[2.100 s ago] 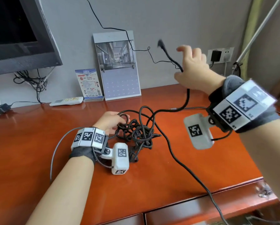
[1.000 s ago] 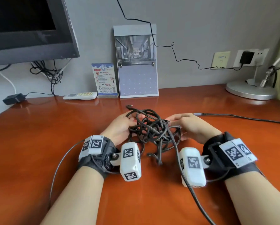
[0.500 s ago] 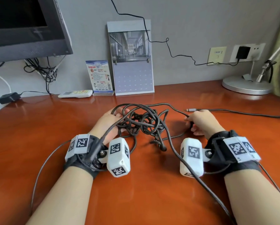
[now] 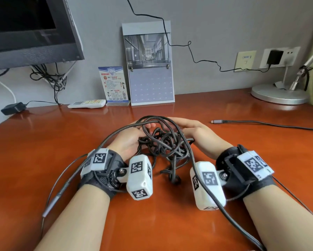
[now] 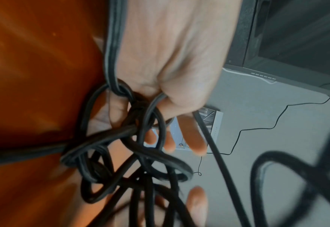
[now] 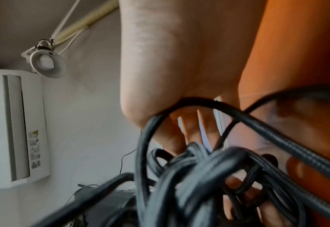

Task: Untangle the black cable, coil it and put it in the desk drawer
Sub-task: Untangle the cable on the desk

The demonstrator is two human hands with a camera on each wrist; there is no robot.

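Note:
The black cable (image 4: 163, 142) lies as a knotted tangle in the middle of the red-brown desk (image 4: 43, 142). My left hand (image 4: 129, 140) sits at its left side, with strands running between thumb and fingers (image 5: 195, 138) and loops hooked round them. My right hand (image 4: 197, 133) lies against the right and far side, its fingers (image 6: 191, 130) stretched out behind the knot (image 6: 199, 169). One strand (image 4: 224, 214) trails over the right wrist camera and off the near edge. Another strand arcs over my left wrist. No drawer is in view.
A thin cable with a grey plug (image 4: 219, 121) lies to the right. Along the back wall stand a lamp base (image 4: 278, 95), a calendar (image 4: 148, 66), a card (image 4: 114, 86), a remote (image 4: 86, 104) and a power adapter (image 4: 12, 107). A monitor (image 4: 25, 29) hangs at upper left.
My right hand, which held a cable end high and then pulled a strand out to the right, is back against the tangle. The left hand stayed at the knot.

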